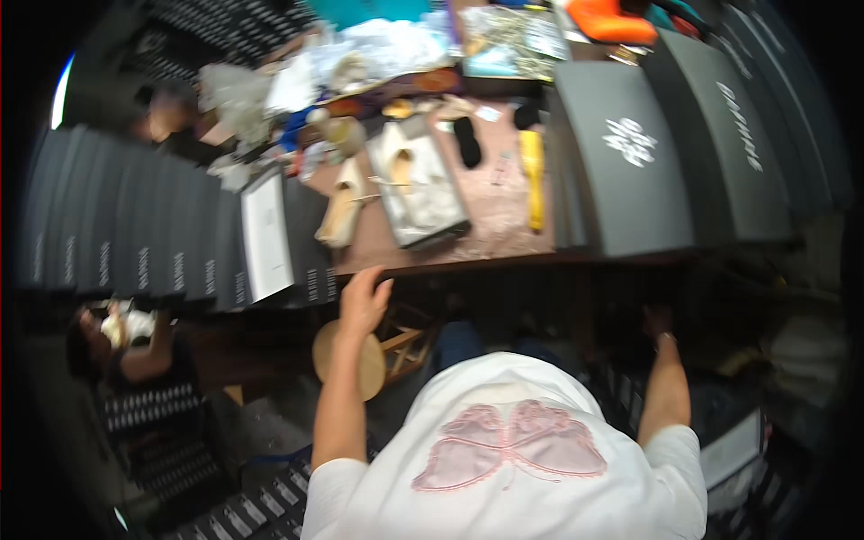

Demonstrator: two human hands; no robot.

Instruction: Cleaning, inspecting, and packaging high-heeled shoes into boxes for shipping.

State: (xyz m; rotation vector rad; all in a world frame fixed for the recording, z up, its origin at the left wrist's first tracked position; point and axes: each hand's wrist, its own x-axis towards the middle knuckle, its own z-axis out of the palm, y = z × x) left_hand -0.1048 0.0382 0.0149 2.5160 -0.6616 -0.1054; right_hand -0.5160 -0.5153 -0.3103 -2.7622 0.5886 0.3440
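Observation:
My left hand [364,304] hangs just off the table's front edge, fingers and thumb apart, holding nothing. Low on the right, under the table edge, my right hand [660,322] is dark and smeared, so its fingers cannot be made out. A dark open shoe box [450,232] lies on the table [504,245] beyond my left hand. In it rest a cream shoe [401,167] and pale paper. Against the box's left side leans a second cream shoe [340,216], its toe toward me. Neither hand touches them.
Rows of dark shoe boxes stand at left [162,216] and right [630,162]. A yellow tool [532,180] and a black oblong item [466,142] lie on the table. Crumpled white wrapping [387,49] fills the back. A round stool [337,360] stands below; another person [135,351] is at lower left.

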